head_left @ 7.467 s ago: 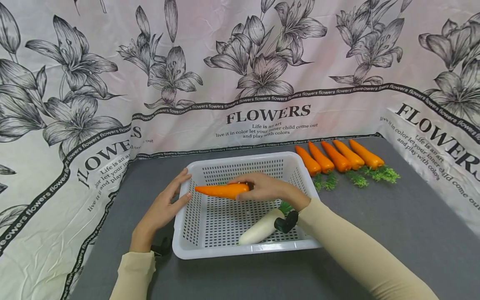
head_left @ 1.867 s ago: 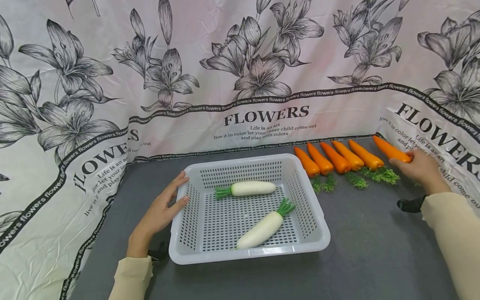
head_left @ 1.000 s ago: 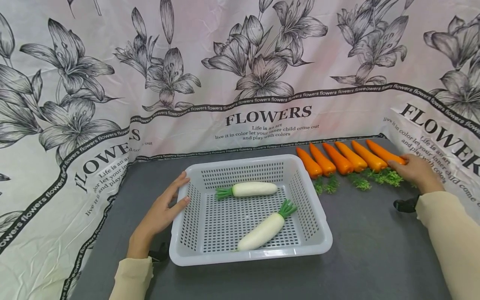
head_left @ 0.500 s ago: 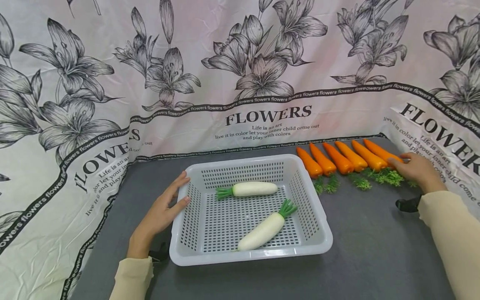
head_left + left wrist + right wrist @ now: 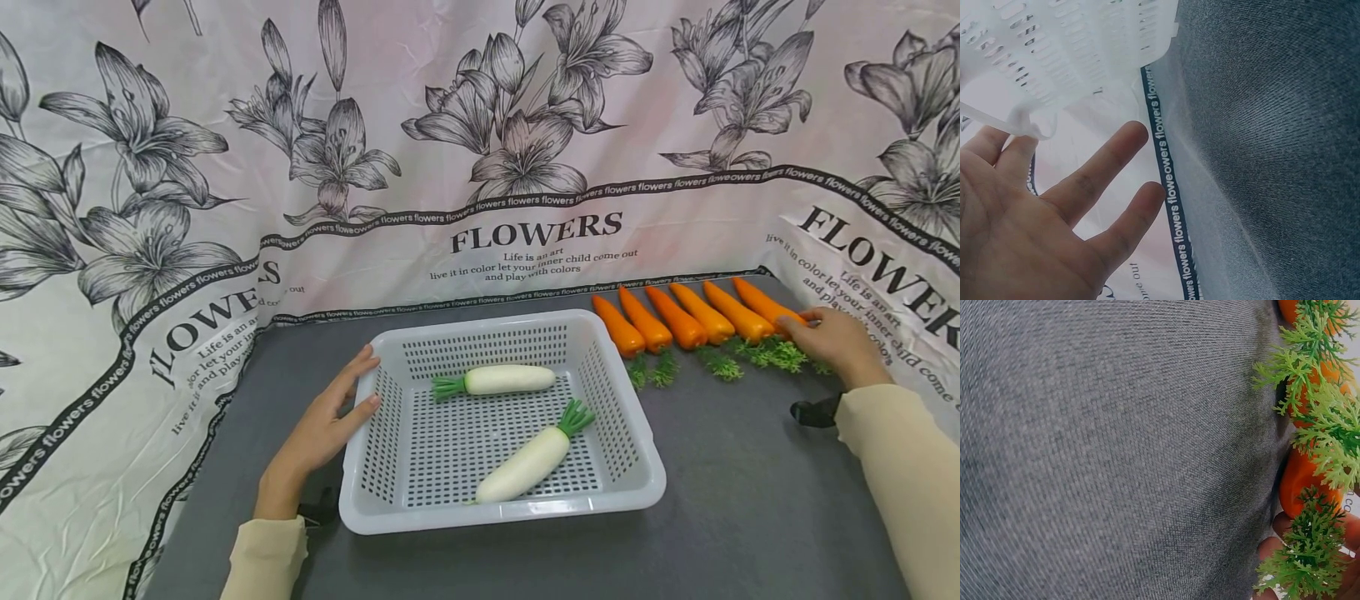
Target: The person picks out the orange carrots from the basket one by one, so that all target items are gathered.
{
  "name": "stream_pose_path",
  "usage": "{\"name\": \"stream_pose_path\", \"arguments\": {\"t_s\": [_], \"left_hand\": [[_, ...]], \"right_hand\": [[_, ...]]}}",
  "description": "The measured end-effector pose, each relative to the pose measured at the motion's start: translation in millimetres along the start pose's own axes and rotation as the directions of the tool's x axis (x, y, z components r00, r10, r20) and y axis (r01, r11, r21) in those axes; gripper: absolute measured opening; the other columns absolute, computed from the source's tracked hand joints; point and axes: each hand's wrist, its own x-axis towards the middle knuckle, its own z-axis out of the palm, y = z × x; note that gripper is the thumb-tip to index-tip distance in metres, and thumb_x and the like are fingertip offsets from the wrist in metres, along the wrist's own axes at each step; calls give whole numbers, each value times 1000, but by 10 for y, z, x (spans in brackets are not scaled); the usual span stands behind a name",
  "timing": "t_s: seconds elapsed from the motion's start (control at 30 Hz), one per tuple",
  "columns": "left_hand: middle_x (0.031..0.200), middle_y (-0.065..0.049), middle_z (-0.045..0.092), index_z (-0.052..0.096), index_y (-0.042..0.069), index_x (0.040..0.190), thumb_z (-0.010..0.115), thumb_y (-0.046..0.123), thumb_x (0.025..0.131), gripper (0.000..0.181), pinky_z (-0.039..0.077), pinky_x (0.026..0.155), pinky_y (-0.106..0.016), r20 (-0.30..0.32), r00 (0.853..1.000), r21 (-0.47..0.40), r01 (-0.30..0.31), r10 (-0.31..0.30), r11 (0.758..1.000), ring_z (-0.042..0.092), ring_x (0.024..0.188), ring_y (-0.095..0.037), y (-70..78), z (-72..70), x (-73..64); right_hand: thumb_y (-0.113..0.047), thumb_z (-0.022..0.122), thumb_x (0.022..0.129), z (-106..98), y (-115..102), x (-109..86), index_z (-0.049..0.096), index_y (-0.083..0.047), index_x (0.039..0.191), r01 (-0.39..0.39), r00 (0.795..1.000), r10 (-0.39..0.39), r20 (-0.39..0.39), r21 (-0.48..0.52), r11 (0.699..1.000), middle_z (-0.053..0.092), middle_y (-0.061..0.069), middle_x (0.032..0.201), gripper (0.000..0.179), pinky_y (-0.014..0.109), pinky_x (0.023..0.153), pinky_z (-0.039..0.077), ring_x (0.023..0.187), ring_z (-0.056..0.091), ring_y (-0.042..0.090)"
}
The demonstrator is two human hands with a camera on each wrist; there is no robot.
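Note:
In the head view my right hand (image 5: 836,337) grips the leafy end of the rightmost orange carrot (image 5: 759,300), which lies at the end of a row of several carrots (image 5: 675,317). Its fingertips (image 5: 1282,524) show beside the carrot's green leaves (image 5: 1310,550) in the right wrist view. My left hand (image 5: 318,429) rests on the left rim of a white perforated plastic basket (image 5: 501,521), fingers straight and spread. Two white radishes with green tops lie inside: one radish (image 5: 512,379) crosswise at the back, the other radish (image 5: 525,467) slanted at the front.
A grey cloth (image 5: 735,500) covers the table. Behind and at both sides hangs a white curtain (image 5: 525,250) with flower prints and lettering. The carrots lie behind and right of the basket, their leaves (image 5: 720,364) toward the front.
Over several seconds my right hand has carried a carrot from above the basket to the row's right end, then shifted it left against its neighbour. My left hand has stayed on the rim.

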Motion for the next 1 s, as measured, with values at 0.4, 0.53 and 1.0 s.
{"name": "stream_pose_path", "arguments": {"t_s": [0.4,0.53,1.0], "left_hand": [[173,2,12,34,24,159,59,26,103,61,61,62,-26,6,1000,-2,-1,1,1000,59,122,-47,12,-4,12],[173,2,12,34,24,159,58,26,103,61,61,62,-25,10,1000,-3,1,0,1000,60,120,-46,16,-4,23],[174,-2,6,31,24,161,54,25,105,61,59,91,-53,2,1000,29,-21,21,999,54,132,-46,11,-59,19]], "right_hand": [[-58,29,104,-39,-4,-25,40,22,134,-17,998,16,56,11,1000,43,48,128,86,52,71,50,105,52,57],[-59,28,104,-48,7,5,39,23,137,-20,1000,19,25,22,1000,44,48,129,89,57,74,50,107,52,58],[-60,32,103,-33,-546,-45,17,5,159,133,961,-127,-246,8,991,25,39,158,87,83,97,20,136,21,69]]}}
